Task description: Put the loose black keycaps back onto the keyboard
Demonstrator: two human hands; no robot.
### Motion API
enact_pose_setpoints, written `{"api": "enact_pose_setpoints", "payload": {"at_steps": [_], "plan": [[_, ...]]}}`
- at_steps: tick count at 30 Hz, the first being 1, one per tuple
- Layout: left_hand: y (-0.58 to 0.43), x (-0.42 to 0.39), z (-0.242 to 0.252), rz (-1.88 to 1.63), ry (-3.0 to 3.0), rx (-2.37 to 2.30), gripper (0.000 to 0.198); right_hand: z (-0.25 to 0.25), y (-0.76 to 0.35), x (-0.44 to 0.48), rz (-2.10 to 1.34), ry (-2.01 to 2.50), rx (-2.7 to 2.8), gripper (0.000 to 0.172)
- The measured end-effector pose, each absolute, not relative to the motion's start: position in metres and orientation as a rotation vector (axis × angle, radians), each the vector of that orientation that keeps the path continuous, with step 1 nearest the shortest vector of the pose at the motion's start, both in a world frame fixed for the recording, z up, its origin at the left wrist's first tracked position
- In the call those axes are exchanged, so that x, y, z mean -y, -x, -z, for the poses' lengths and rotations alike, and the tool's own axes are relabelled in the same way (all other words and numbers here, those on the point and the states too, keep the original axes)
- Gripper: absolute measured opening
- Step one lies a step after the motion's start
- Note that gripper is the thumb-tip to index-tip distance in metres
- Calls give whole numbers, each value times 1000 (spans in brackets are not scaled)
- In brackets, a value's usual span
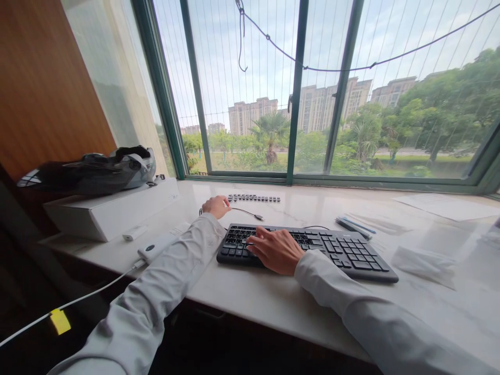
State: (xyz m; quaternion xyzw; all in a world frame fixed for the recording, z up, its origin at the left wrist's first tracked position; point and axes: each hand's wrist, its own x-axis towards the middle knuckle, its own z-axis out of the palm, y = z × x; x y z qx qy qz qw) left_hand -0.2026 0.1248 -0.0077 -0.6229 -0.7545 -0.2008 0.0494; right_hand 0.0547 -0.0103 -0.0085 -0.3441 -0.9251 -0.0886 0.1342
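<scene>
A black keyboard lies at a slant on the pale marbled counter, and many of its left-side keys lack their caps. My right hand rests over its left-middle part, fingers bent and apart on the keys, with nothing visible in them. Beyond the keyboard, loose black keycaps stand in rows near the window. My left hand is at the left end of these rows, its fingers drawn together; whatever may be between the fingertips is hidden. A thin cable with a dark USB plug lies beside this hand.
At the left a white box carries a dark bag. A white device with a cable sits by the front edge. Slim tools, a clear plastic bag and paper lie to the right. A window backs the counter.
</scene>
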Motion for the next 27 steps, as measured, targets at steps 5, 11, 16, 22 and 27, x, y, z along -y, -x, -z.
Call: {"api": "enact_pose_setpoints", "payload": {"at_steps": [5,11,16,22,27], "plan": [[205,-126,17,533,1867,2311,25,10,-59,6,249,1022,2664,50],[208,-129,22,479,1856,2300,28,9,-61,8,208,1016,2645,51],[211,-132,26,460,1855,2289,29,9,-59,12,195,1005,2665,45],[214,-135,27,435,1834,2264,28,11,-60,9,231,1034,2625,53],[215,-144,24,361,1836,2223,30,10,-64,6,234,981,2608,47]]}}
